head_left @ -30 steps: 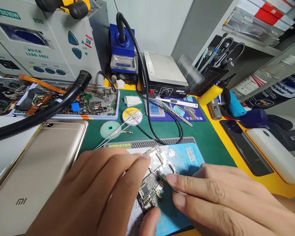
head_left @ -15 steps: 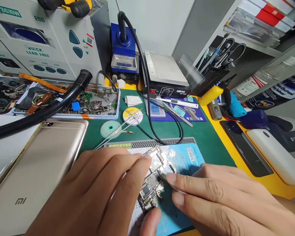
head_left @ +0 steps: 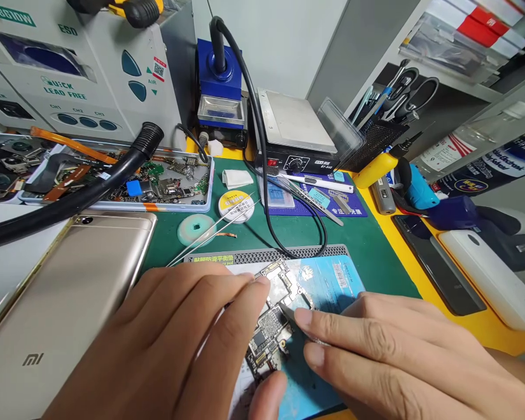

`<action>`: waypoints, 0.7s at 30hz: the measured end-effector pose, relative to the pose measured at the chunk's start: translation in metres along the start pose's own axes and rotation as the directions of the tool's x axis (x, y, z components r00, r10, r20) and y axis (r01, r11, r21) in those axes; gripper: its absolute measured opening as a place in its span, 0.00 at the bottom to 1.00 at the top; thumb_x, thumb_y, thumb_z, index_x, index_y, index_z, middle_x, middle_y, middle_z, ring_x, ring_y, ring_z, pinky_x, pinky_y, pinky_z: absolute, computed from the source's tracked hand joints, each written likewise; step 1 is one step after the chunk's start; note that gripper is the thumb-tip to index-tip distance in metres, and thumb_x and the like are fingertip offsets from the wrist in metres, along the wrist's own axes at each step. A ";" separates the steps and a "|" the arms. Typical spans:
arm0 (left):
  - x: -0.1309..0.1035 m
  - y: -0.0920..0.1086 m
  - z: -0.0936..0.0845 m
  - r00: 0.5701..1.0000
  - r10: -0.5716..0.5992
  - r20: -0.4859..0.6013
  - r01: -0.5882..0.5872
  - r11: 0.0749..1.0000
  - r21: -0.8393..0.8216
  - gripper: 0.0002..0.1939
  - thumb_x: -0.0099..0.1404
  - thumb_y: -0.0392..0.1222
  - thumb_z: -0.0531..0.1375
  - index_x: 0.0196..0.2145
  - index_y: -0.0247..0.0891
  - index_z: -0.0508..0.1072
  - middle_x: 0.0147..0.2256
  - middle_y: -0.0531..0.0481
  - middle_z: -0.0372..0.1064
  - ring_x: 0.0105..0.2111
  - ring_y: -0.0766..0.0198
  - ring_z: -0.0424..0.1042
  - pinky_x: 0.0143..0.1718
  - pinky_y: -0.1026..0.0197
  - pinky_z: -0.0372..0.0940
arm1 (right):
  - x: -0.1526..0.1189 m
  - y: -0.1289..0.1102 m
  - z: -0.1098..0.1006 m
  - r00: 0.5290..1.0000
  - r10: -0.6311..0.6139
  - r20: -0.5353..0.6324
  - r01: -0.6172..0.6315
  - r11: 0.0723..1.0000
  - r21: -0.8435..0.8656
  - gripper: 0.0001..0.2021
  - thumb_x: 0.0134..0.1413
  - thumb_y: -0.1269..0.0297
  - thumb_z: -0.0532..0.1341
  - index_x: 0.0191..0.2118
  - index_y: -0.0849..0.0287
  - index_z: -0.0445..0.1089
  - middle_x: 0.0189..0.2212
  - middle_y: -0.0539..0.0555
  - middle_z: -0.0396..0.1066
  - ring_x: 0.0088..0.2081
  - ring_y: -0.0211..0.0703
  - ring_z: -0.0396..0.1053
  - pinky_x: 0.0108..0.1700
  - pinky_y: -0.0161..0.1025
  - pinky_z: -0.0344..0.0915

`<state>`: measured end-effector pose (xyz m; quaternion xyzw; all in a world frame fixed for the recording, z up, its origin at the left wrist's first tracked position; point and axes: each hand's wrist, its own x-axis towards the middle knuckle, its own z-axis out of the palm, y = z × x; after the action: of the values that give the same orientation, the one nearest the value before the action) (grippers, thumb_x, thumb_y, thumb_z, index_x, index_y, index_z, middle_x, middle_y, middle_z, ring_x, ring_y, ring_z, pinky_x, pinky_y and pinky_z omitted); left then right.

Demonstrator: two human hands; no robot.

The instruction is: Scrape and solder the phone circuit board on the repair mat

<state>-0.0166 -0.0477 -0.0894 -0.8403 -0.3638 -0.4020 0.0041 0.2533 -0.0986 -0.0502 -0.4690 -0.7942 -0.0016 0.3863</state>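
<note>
A small phone circuit board (head_left: pixel 272 318) lies on a blue mat (head_left: pixel 332 286) at the near middle of the bench. My left hand (head_left: pixel 175 344) pins the board down, with fingertips on its upper left edge and the thumb at its lower edge. My right hand (head_left: pixel 398 356) pinches a thin metal tool (head_left: pixel 294 318), probably tweezers, whose tip touches the board's right side. Most of the tool is hidden under my fingers.
A gold phone back (head_left: pixel 65 297) lies at the left. Behind it stands a tray of scrap parts (head_left: pixel 157 186) crossed by a black hose (head_left: pixel 70 198). A hot-air station (head_left: pixel 70 70), a heating plate (head_left: pixel 293 125), a solder reel (head_left: pixel 235 205) and a black phone (head_left: pixel 437 262) surround the green mat.
Almost nothing: both hands stay on the board, and the right hand's tool tip shifts very slightly. The view drifts a little.
</note>
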 end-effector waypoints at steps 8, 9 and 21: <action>0.006 0.002 -0.002 1.000 0.007 0.009 -0.007 1.000 0.029 0.16 0.89 0.50 0.61 0.65 0.50 0.83 0.50 0.50 0.90 0.48 0.45 0.88 0.52 0.33 0.82 | 0.007 0.002 -0.011 0.998 -0.028 0.055 0.028 1.000 0.011 0.20 0.97 0.49 0.67 0.48 0.46 0.93 0.46 0.48 1.00 0.34 0.38 0.93 0.43 0.36 0.88; 0.006 0.003 -0.002 1.000 0.011 0.005 -0.011 0.999 0.033 0.16 0.89 0.50 0.60 0.65 0.50 0.84 0.49 0.49 0.89 0.48 0.45 0.88 0.52 0.33 0.81 | 0.000 0.002 -0.008 1.000 0.004 0.031 -0.005 1.000 0.018 0.20 0.97 0.48 0.66 0.49 0.44 0.93 0.46 0.48 1.00 0.35 0.40 0.93 0.45 0.38 0.88; 0.004 0.000 -0.001 0.999 0.020 0.045 -0.020 1.000 0.003 0.18 0.86 0.48 0.63 0.68 0.48 0.82 0.52 0.50 0.88 0.53 0.47 0.85 0.58 0.35 0.78 | -0.012 0.003 0.000 0.999 0.021 0.040 -0.022 0.999 0.025 0.20 0.99 0.46 0.62 0.53 0.39 0.92 0.48 0.46 1.00 0.38 0.42 0.95 0.45 0.40 0.88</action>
<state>-0.0160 -0.0458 -0.0860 -0.8527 -0.3561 -0.3822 0.0012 0.2590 -0.1056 -0.0588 -0.4724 -0.7966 0.0217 0.3765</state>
